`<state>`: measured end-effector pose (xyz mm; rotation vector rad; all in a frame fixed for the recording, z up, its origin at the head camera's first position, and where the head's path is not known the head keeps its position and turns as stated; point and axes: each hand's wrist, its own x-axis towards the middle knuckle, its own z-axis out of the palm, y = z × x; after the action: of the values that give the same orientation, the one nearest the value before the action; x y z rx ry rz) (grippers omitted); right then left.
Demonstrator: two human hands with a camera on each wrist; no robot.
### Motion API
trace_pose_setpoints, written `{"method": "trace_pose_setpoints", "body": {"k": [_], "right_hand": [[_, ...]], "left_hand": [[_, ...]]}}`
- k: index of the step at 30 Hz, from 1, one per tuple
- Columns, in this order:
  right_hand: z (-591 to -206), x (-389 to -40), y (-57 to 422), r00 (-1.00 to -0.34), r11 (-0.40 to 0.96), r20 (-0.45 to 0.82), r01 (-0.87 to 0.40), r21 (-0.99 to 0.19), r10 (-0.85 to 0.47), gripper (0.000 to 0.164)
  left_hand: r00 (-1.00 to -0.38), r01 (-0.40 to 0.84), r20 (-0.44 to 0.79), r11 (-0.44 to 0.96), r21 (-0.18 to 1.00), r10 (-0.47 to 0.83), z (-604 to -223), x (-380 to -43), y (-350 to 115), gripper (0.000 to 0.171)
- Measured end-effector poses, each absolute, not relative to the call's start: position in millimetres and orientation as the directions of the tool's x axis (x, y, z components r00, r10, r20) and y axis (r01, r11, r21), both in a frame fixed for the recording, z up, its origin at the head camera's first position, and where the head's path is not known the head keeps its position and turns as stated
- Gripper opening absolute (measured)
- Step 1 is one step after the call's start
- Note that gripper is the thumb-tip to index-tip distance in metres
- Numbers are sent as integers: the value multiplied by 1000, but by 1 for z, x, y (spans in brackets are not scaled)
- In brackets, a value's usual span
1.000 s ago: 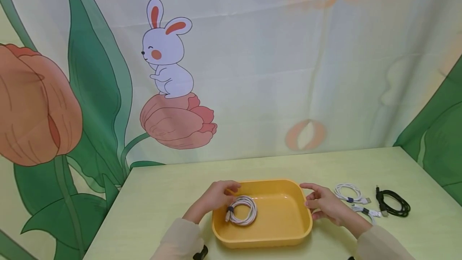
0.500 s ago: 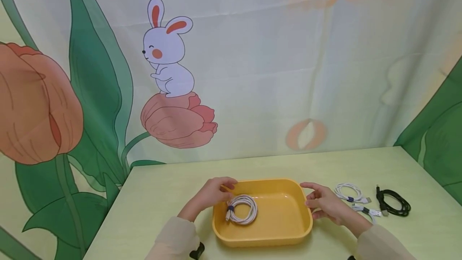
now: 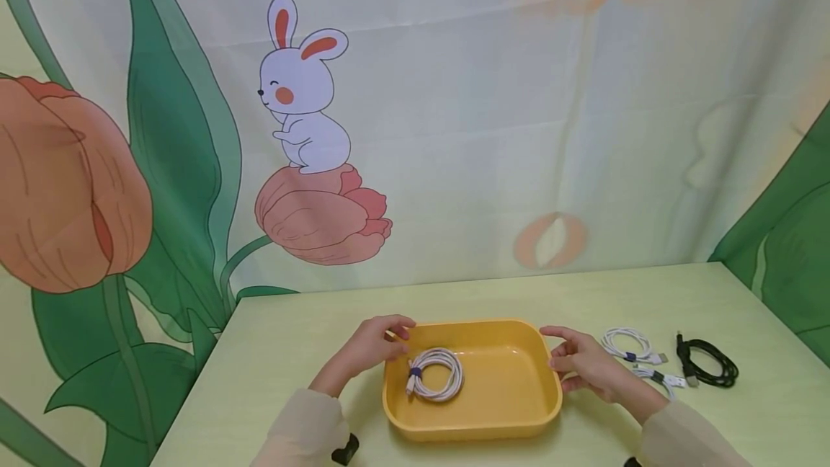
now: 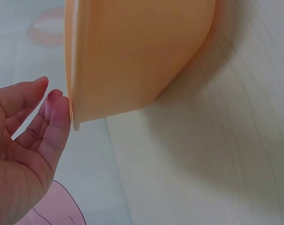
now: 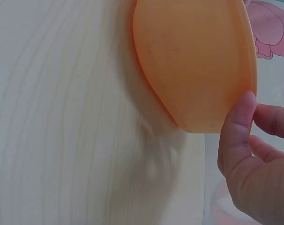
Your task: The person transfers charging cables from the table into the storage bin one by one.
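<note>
A yellow plastic tray point(image 3: 480, 427) with rounded corners stands on the table. Inside, at its left end, lies a thick white cable point(image 3: 447, 391), coiled and bound with a dark blue tie. The left hand point(image 3: 372, 344) is at the tray's back left corner. In the left wrist view, one of its fingertips touches the rim, while the index finger stands apart with nothing held. On the opposite side, the right hand point(image 3: 583, 366) pinches the tray's right rim; the right wrist view shows one finger point(image 5: 245, 103) against the outer wall.
Right of the tray lie two thinner white cables, one coiled cable point(image 3: 625, 341) behind another cable point(image 3: 658, 378) partly hidden by the right arm. Farther right is a coiled black cable point(image 3: 713, 366). A printed cloth with a rabbit point(image 3: 305, 99) hangs behind the table point(image 3: 279, 380).
The left hand has drawn back leftward from the coiled cable to the tray's left rim, its fingers parting from the coil. The right hand and the tray have stayed nearly where they were.
</note>
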<state>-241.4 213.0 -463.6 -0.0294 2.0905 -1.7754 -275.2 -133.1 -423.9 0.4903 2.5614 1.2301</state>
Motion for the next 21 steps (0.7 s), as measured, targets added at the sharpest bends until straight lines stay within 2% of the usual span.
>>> {"method": "trace_pose_setpoints", "body": {"k": [21], "right_hand": [[-464,-242,213,-921,192,-287,242,-951,-263,62]], "left_hand": [[-947,95,-98,558,825,305,-430,-272,-149,31]]}}
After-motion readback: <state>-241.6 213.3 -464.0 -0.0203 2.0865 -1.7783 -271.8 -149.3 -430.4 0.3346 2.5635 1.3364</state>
